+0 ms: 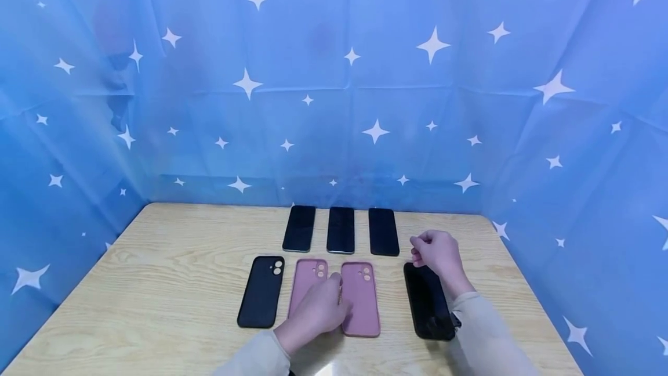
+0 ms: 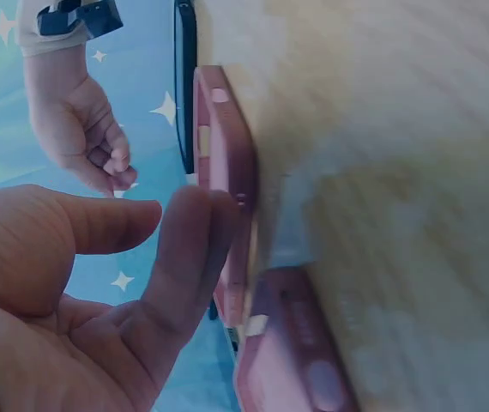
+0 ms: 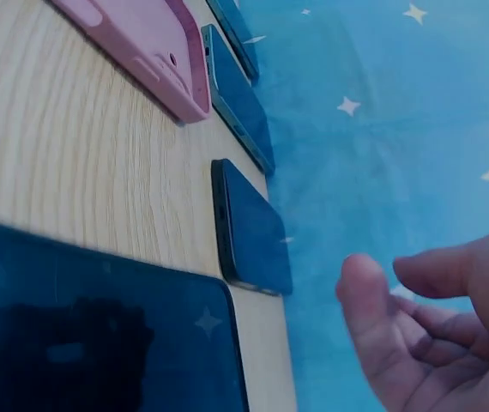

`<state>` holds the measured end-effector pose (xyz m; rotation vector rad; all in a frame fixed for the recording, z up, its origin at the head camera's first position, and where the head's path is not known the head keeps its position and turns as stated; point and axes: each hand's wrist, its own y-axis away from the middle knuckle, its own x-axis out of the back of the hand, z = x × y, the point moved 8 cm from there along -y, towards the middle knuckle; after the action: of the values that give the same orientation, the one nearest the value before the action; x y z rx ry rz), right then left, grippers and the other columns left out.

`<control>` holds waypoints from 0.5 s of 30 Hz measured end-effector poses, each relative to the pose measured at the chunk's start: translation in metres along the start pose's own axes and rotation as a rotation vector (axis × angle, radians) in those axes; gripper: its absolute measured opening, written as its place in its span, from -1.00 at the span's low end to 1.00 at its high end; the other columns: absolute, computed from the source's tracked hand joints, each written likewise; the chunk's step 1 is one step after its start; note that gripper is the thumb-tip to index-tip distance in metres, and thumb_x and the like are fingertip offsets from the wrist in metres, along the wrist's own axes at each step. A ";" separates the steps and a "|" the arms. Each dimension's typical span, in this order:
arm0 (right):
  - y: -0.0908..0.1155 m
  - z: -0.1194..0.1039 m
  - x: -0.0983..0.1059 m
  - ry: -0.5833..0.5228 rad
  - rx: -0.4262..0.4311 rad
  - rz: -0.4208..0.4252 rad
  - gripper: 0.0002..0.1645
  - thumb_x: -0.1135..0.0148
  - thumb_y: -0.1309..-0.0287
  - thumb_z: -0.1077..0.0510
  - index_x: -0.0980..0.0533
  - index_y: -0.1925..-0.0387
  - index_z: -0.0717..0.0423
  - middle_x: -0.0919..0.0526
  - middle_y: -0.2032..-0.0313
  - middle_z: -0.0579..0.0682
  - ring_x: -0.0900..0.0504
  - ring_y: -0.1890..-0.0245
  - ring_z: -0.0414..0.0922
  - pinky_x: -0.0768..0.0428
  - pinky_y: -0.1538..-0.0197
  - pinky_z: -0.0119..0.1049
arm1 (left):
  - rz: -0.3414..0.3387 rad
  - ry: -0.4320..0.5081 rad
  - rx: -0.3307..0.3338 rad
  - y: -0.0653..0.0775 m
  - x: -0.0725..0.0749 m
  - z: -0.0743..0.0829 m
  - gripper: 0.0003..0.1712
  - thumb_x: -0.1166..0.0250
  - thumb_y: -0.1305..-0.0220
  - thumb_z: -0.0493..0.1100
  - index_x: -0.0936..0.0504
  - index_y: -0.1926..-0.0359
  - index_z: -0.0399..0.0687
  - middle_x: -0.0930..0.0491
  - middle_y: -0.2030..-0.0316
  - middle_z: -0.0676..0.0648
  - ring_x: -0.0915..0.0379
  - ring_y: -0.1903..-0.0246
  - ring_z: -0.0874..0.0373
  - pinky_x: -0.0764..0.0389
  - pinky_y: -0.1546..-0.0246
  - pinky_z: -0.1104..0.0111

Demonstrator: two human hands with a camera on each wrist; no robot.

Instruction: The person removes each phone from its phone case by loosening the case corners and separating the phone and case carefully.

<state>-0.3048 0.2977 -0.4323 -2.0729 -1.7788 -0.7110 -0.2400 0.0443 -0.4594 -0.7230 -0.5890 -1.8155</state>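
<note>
My left hand (image 1: 319,305) hovers low between two pink phone cases, covering part of the left pink case (image 1: 308,274) and close to the right pink case (image 1: 361,300). In the left wrist view its thumb and fingers stand apart with nothing between them; whether a fingertip touches a case I cannot tell. Over the top end of a dark, glossy-screened phone (image 1: 425,300) at the right is my right hand (image 1: 439,254), its fingers loosely bent and holding nothing. That phone seems to have a black case around it. Both pink cases lie with their hollow insides up.
Three dark phones, the left (image 1: 300,228), middle (image 1: 341,230) and right (image 1: 383,232), lie in a row at the back of the wooden table (image 1: 172,271). A black phone case (image 1: 261,292) lies left of the pink ones. A blue star-patterned curtain (image 1: 323,103) surrounds the table.
</note>
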 end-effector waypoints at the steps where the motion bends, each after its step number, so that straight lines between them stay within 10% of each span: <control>1: 0.001 0.000 0.002 0.022 0.011 -0.006 -0.69 -0.15 -0.46 0.21 -0.60 0.13 0.47 -0.72 0.41 0.19 -0.70 0.54 -0.17 -0.81 0.37 -0.24 | 0.006 -0.007 -0.013 -0.001 0.001 0.002 -0.54 -0.36 -0.31 -0.23 -0.53 -0.12 -0.46 -0.43 0.59 0.01 -0.37 0.65 0.21 -0.48 0.66 0.37; 15: 0.015 0.020 0.025 0.256 0.121 -0.075 -0.69 -0.16 -0.47 0.10 -0.63 0.18 0.31 -0.66 0.44 0.04 -0.62 0.44 -0.13 -0.67 0.36 -0.25 | 0.017 0.011 -0.138 0.000 -0.009 0.044 -0.46 -0.36 -0.34 -0.22 -0.52 -0.25 -0.41 -0.24 0.71 0.16 -0.14 0.76 0.34 -0.22 0.81 0.49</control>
<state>-0.2837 0.3268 -0.4338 -1.7585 -1.7171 -0.8268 -0.2292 0.0806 -0.4347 -0.8079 -0.4520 -1.8563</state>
